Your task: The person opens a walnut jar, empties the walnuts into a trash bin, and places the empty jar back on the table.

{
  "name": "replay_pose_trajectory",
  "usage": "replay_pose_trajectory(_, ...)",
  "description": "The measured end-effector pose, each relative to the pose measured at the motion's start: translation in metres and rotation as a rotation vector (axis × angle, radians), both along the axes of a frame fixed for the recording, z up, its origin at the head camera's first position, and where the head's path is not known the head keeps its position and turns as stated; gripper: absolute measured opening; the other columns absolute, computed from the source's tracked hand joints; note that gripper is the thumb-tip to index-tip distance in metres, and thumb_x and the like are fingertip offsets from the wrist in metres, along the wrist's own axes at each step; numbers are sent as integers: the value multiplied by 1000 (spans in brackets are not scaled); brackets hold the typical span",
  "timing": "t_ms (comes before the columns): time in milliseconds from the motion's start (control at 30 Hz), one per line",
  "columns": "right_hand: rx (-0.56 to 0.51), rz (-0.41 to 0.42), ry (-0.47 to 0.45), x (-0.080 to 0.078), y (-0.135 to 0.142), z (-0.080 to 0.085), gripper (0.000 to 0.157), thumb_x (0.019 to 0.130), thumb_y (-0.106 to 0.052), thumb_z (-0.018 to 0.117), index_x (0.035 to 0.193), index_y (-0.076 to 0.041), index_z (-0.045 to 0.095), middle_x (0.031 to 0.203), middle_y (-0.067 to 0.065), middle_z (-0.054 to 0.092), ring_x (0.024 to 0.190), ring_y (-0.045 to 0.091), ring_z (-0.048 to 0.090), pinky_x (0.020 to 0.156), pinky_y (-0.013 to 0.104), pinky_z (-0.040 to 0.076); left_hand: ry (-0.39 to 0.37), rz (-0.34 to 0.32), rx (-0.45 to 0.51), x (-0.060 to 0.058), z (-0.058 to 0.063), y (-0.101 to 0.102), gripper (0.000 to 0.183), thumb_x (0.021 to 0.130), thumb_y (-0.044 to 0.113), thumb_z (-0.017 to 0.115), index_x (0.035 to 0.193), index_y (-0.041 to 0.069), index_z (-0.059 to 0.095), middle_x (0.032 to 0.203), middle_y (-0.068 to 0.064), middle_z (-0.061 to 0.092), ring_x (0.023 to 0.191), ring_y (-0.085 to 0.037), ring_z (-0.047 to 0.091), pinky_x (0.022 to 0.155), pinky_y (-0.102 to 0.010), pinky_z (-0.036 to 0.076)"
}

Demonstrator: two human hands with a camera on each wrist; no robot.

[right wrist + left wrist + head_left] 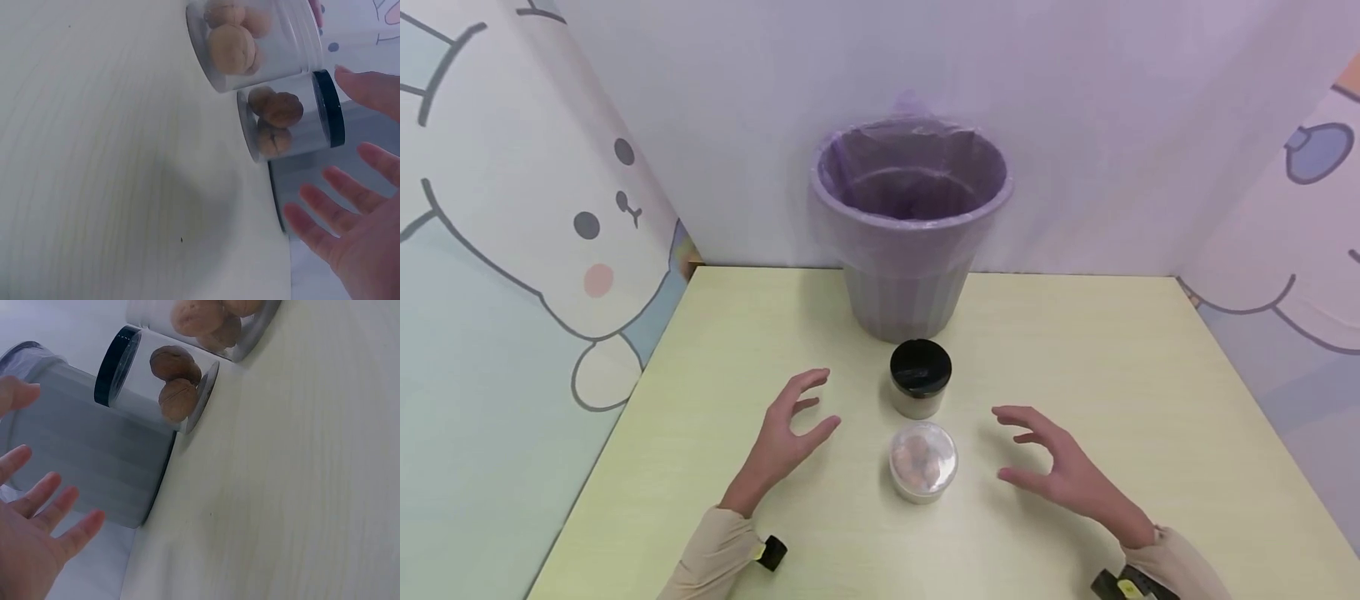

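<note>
yellow table edges: the table [1075, 333] meets a pale wall [1075, 167] at its back edge; a gap of open tabletop lies between the jars and each hand.
left hand [778, 446]: left of the jars and apart from them, fingers loosely spread, thumb held away, gripping nothing.
right hand [1067, 475]: right of the jars, likewise apart, fingers gently curved and spread, nothing in it.
near jar [923, 461]: upright between the hands, see-through, round, smooth, with rough brown walnuts [231, 50] inside.
far jar [917, 405]: upright just behind it, see-through, glossy black lid [921, 365] on, walnuts at the bottom; whether the jars touch, cannot tell.
bin [906, 296]: purple-grey, tapered, ribbed low down, lined with a thin bag [44, 365], standing behind the far jar.
surface: light, faintly streaked grain.
room: cartoon animal [595, 242] on the left wall.
</note>
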State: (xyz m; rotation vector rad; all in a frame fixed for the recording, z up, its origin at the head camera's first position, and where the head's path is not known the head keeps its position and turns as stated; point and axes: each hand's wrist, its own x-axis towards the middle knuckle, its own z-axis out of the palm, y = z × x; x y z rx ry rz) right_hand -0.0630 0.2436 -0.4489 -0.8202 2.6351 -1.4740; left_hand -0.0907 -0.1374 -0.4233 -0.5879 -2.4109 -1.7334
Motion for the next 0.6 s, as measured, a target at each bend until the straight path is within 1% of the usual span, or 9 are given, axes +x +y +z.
replay_pose_trajectory(67, -1, 10, -9, 0, -5, 1, 73, 74, -6, 80, 137, -10, 44, 133, 2, 50, 120, 21, 49, 88, 35, 48, 2, -15, 3, 0, -2, 1, 57, 81, -1, 71, 132, -4, 46, 131, -15, 49, 120, -37, 46, 93, -52, 44)
replay_pose_trajectory(133, -5, 22, -9, 1, -10, 5, 72, 74, -6, 81, 136, -8, 45, 132, 4, 51, 119, 19, 50, 87, 36, 48, 5, -31, 10, -2, -10, 2, 56, 82, 0, 71, 132, -1, 46, 132, -15, 49, 121, -36, 46, 93, -51, 43)
replay_pose_trajectory(267, -16, 42, -21, 4, -19, 17, 68, 74, -9, 81, 133, -6, 47, 129, 6, 53, 117, 13, 51, 86, 38, 48, 13, -62, 4, -8, -29, 2, 57, 83, 6, 72, 134, 9, 47, 135, -9, 48, 123, -33, 46, 94, -47, 44)
replay_pose_trajectory(300, -20, 48, -28, 4, -22, 20, 67, 75, -10, 81, 133, -5, 47, 128, 6, 53, 117, 15, 51, 86, 39, 48, 14, -66, 0, -10, -32, 3, 58, 83, 8, 72, 134, 12, 47, 135, -7, 48, 123, -32, 46, 94, -46, 45)
replay_pose_trajectory(367, -22, 58, -42, 4, -26, 24, 67, 75, -11, 81, 132, -4, 47, 128, 6, 54, 117, 16, 51, 86, 40, 48, 19, -75, -10, -11, -36, 3, 58, 83, 11, 73, 135, 14, 47, 135, -4, 48, 123, -30, 46, 94, -43, 45)
replay_pose_trajectory(433, -27, 73, -46, 3, -30, 23, 69, 74, -12, 82, 132, -1, 47, 128, 6, 53, 117, 22, 52, 86, 41, 48, 19, -83, -12, -11, -37, 4, 58, 83, 12, 73, 135, 13, 47, 135, -2, 48, 123, -28, 46, 94, -42, 45)
replay_pose_trajectory(500, -33, 86, -46, 1, -32, 19, 71, 73, -11, 82, 132, 1, 46, 128, 7, 53, 116, 27, 51, 86, 41, 48, 19, -90, -15, -10, -34, 5, 58, 83, 10, 73, 134, 12, 47, 135, -2, 48, 123, -26, 46, 94, -43, 45)
replay_pose_trajectory(567, -39, 93, -41, -1, -32, 10, 74, 71, -10, 83, 133, 1, 45, 129, 7, 53, 116, 29, 51, 86, 41, 48, 16, -100, -5, -8, -30, 7, 58, 82, 7, 73, 134, 9, 47, 134, -4, 48, 123, -26, 46, 94, -45, 45)
replay_pose_trajectory(600, -39, 95, -40, -2, -32, 5, 75, 70, -9, 84, 134, 1, 45, 129, 7, 53, 117, 29, 51, 86, 41, 48, 21, -108, -1, -6, -25, 8, 57, 82, 5, 73, 133, 6, 47, 133, -7, 49, 123, -28, 46, 93, -47, 45)
